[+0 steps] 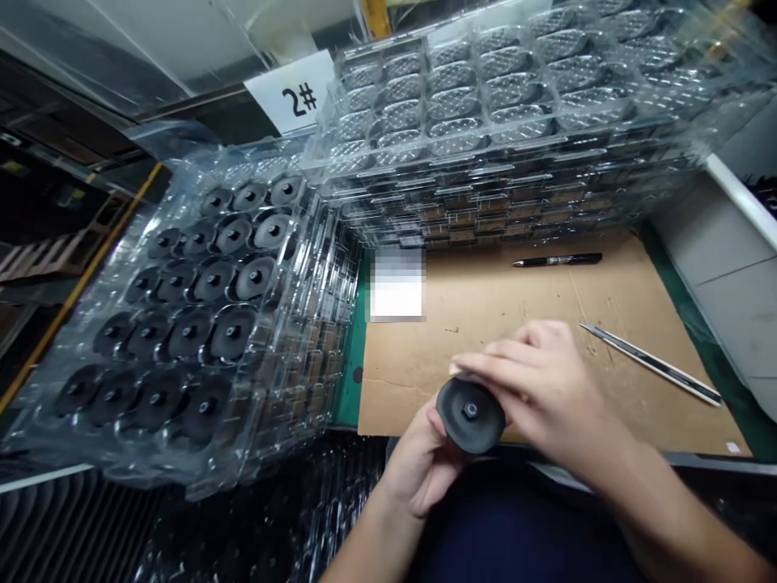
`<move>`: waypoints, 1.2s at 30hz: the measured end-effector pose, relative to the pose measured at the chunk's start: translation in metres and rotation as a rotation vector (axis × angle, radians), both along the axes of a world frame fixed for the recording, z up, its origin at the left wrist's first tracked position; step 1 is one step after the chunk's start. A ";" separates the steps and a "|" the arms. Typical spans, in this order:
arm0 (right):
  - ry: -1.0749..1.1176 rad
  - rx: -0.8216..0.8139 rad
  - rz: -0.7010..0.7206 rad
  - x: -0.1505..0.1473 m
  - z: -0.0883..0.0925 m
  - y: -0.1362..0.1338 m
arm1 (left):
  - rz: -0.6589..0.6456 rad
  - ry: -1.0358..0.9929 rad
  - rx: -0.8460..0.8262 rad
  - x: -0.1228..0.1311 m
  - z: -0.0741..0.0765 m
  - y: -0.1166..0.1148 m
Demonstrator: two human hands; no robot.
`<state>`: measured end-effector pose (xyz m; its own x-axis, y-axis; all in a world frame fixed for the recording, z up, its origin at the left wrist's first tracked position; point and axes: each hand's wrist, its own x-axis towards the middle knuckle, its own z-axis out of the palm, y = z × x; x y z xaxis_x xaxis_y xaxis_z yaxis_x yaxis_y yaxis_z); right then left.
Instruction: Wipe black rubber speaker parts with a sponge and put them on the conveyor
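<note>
A black round disc-shaped part (479,429) with a short stud at its centre is held near the table's front edge, its studded face turned up toward me. My left hand (422,465) grips it from below and the left, with the thumb at the rim. Over the disc's upper right edge, my right hand (540,380) has its fingers closed together. A small whitish cloth-like piece (456,370) shows at the right fingertips, against the disc's top rim; most of it is hidden.
Brown cardboard (449,340) covers the green table, with a pen (558,260) and a slim cutter knife (652,363) on it. Left stands a stack of clear trays (291,324) holding similar black discs (232,332). Behind are stacked clear trays (486,146) and a "2#" sign (295,93).
</note>
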<state>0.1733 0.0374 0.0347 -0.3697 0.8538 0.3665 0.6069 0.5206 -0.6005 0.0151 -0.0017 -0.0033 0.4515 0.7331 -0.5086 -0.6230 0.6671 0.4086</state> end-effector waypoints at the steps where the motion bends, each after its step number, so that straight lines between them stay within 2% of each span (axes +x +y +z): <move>1: -0.031 -0.013 -0.014 -0.003 -0.002 0.002 | 0.027 -0.022 -0.013 -0.001 -0.002 -0.001; 4: 0.092 -0.013 0.107 -0.012 -0.010 0.003 | 0.121 -0.091 -0.050 -0.006 -0.006 -0.006; 6: 0.182 -0.089 0.177 -0.013 -0.019 0.007 | 0.159 -0.106 -0.051 -0.009 -0.008 -0.009; 7: 0.188 -0.149 0.159 -0.010 -0.025 0.010 | 0.154 -0.114 -0.052 -0.011 -0.009 -0.010; 9: 0.155 -0.277 0.083 -0.002 -0.043 0.019 | 0.125 -0.144 -0.056 -0.015 -0.009 -0.014; 11: 0.126 -0.349 0.065 0.007 -0.066 0.026 | 0.099 -0.187 -0.054 -0.020 -0.008 -0.018; 14: 0.089 -0.347 0.119 0.012 -0.102 0.022 | 0.107 -0.252 -0.031 -0.025 -0.005 -0.021; 17: 0.072 -0.293 0.058 0.006 -0.126 0.004 | 0.098 -0.296 -0.010 -0.025 -0.003 -0.022; 19: 0.097 -0.273 -0.020 0.003 -0.129 -0.009 | 0.086 -0.300 0.004 -0.024 -0.001 -0.021; 21: 0.132 -0.273 -0.074 0.001 -0.125 -0.018 | 0.073 -0.300 0.012 -0.023 -0.001 -0.019; 25: 0.173 -0.318 -0.054 0.006 -0.109 -0.026 | 0.021 -0.259 0.041 -0.021 -0.003 -0.018; 28: 0.181 -0.352 -0.052 0.013 -0.102 -0.031 | 0.032 -0.038 0.234 -0.021 -0.008 -0.018; 33: 0.169 -0.348 -0.121 0.018 -0.096 -0.042 | 0.059 0.891 1.014 -0.025 -0.018 -0.008; 36: 0.123 -0.217 -0.014 0.018 -0.089 -0.044 | 0.037 1.103 1.208 -0.026 -0.017 0.000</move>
